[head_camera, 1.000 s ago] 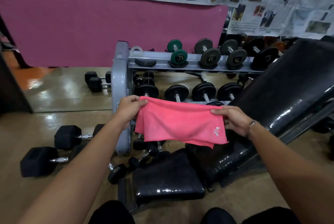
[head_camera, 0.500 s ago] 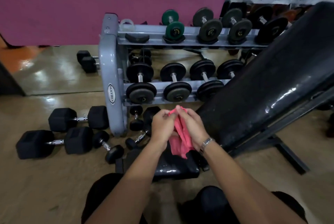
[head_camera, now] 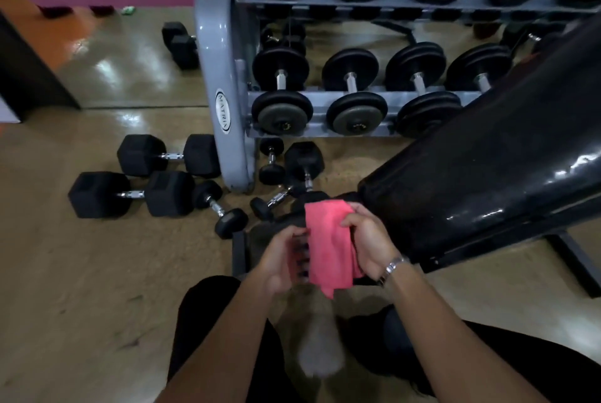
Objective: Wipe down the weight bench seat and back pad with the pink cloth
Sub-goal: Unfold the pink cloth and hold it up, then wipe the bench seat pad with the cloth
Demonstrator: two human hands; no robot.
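The pink cloth [head_camera: 328,246] is folded into a narrow strip, held between both hands just above the black bench seat [head_camera: 270,227], which is mostly hidden beneath them. My right hand [head_camera: 367,240] grips the cloth's right side, thumb on top. My left hand [head_camera: 283,259] curls its fingers against the cloth's left edge. The shiny black back pad [head_camera: 487,175] rises at a slant to the right of my hands, close to the right wrist.
A grey dumbbell rack [head_camera: 224,84] loaded with round dumbbells stands just behind the bench. Hex dumbbells [head_camera: 130,194] and smaller ones [head_camera: 221,210] lie on the floor to the left. The bench's frame foot [head_camera: 579,266] juts out on the right. My legs fill the bottom.
The cloth was stretched wide between both hands, then bunched together. It is now a folded strip held lower over the seat, and my view has tilted downward.
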